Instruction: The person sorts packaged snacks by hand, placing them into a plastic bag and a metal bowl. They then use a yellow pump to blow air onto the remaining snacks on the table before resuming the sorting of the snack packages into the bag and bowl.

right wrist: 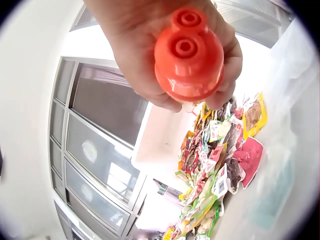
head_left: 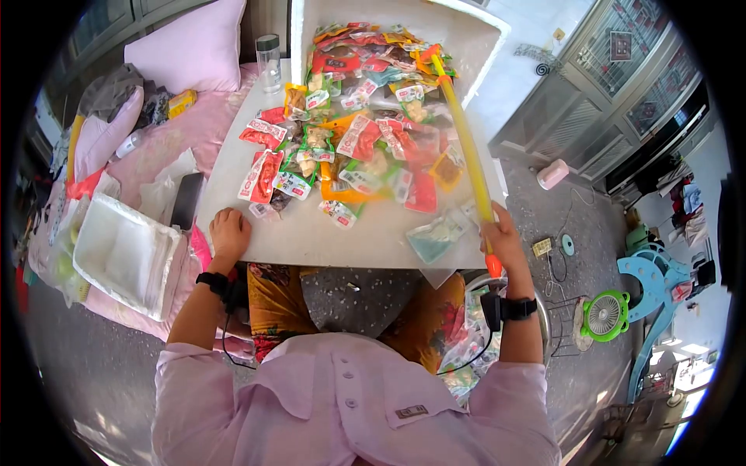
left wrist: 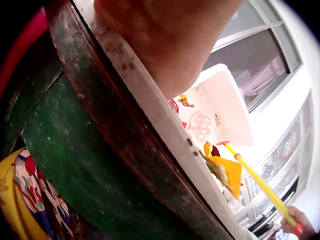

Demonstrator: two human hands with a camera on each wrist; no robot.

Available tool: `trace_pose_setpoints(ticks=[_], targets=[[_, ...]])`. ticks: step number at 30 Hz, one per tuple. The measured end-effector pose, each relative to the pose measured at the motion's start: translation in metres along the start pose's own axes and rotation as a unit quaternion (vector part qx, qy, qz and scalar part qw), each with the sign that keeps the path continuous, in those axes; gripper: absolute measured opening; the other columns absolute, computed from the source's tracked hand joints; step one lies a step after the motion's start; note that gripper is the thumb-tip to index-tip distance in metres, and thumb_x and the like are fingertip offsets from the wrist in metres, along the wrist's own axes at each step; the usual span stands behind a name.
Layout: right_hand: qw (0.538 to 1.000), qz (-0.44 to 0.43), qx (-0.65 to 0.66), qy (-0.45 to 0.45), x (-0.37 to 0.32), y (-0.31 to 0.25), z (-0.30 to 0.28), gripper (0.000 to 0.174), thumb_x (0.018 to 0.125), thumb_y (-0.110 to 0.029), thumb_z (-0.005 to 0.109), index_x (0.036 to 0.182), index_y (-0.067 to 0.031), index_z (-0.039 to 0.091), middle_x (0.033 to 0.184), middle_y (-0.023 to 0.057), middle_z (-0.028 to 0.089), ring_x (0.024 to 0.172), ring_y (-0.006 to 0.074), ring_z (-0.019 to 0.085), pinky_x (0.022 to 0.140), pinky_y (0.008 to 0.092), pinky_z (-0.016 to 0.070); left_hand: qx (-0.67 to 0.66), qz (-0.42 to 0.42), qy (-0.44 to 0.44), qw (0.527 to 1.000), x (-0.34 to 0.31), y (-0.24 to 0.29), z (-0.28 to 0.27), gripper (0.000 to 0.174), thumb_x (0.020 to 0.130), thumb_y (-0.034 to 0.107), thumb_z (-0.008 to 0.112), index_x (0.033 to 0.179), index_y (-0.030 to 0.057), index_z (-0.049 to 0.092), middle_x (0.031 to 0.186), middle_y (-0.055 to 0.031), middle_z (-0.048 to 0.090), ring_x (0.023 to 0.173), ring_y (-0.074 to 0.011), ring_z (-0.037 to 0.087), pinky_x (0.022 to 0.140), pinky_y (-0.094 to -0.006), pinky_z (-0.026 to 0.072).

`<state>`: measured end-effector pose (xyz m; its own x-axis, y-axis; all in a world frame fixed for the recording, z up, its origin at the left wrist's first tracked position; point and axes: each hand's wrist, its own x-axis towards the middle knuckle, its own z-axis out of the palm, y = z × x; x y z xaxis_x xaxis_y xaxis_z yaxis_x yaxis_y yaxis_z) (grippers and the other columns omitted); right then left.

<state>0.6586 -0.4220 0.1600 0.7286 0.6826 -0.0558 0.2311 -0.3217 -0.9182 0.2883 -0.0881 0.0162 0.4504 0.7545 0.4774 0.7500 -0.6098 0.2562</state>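
My right hand (head_left: pixel 503 239) grips the lower end of a long yellow stick (head_left: pixel 468 144) at the table's right edge. Its orange-red end cap (right wrist: pixel 189 67) pokes out of the fist in the right wrist view. In the left wrist view the far tip (left wrist: pixel 223 143) looks like a short red crosspiece. That tip lies at the snack packets (head_left: pixel 365 66) in the white foam box (head_left: pixel 486 46). More packets (head_left: pixel 361 138) spill from the box onto the table (head_left: pixel 311 242), some blurred beside the stick. My left hand (head_left: pixel 230 233) rests on the table's left front corner, holding nothing.
A clear bottle (head_left: pixel 269 66) stands left of the foam box. Teal-and-clear plastic bags (head_left: pixel 435 239) lie near the right front edge. Another foam box (head_left: pixel 116 248) and a dark phone (head_left: pixel 186 200) are on the pink bedding to the left. A tub of packets (head_left: pixel 470 349) stands below right.
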Motion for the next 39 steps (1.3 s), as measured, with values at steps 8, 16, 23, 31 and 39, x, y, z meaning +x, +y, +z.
trace_pose_setpoints(ticks=[8,16,23,31,39], targets=[[0.974,-0.132,-0.178,0.055,0.173,-0.043,0.026,0.045,0.076,-0.023,0.051,0.113,-0.0014,0.039,0.079,0.0196,0.057,0.072,0.0283,0.058,0.063,0.0347,0.0456,-0.010,-0.011,0.000,1.000,0.001,0.003,-0.003,0.011,0.069,0.016,0.051,0.074,0.0072,0.051,0.086,-0.0069,0.053,0.091,-0.0257,0.046,0.078,-0.0401,0.0340],[0.987,-0.097,-0.127,-0.030,0.182,-0.005,0.043,0.040,0.077,-0.019,0.048,0.110,0.0004,0.038,0.080,0.0182,0.057,0.073,0.0256,0.058,0.065,0.0322,0.0454,-0.016,-0.011,0.000,1.000,0.000,0.001,-0.004,0.013,0.069,0.016,0.052,0.077,0.0067,0.052,0.088,-0.0078,0.053,0.090,-0.0263,0.047,0.078,-0.0400,0.0351],[0.990,-0.065,-0.126,-0.018,0.079,0.014,0.033,0.047,0.078,-0.015,0.046,0.121,-0.0053,0.031,0.082,0.0148,0.055,0.063,0.0205,0.056,0.058,0.0325,0.0450,-0.001,-0.003,0.015,1.000,0.000,0.002,-0.001,0.012,0.069,0.017,0.051,0.076,0.0072,0.052,0.088,-0.0073,0.053,0.091,-0.0258,0.046,0.078,-0.0403,0.0342],[0.997,-0.011,-0.031,-0.070,-0.018,0.043,0.034,0.052,0.079,-0.011,0.049,0.126,-0.0065,0.027,0.066,0.0074,0.050,0.043,0.0126,0.047,0.040,0.0259,0.0406,0.001,-0.002,0.016,1.000,0.000,0.000,0.001,0.011,0.069,0.016,0.052,0.075,0.0073,0.051,0.087,-0.0076,0.052,0.090,-0.0261,0.046,0.077,-0.0407,0.0344],[0.997,-0.053,-0.023,0.049,0.076,0.010,0.028,0.049,0.078,-0.014,0.050,0.122,-0.0025,0.031,0.066,0.0085,0.053,0.042,0.0141,0.048,0.040,0.0267,0.0414,-0.002,-0.004,0.014,1.000,-0.001,0.000,0.000,0.011,0.068,0.015,0.051,0.075,0.0069,0.051,0.086,-0.0074,0.052,0.090,-0.0260,0.046,0.077,-0.0408,0.0347]])
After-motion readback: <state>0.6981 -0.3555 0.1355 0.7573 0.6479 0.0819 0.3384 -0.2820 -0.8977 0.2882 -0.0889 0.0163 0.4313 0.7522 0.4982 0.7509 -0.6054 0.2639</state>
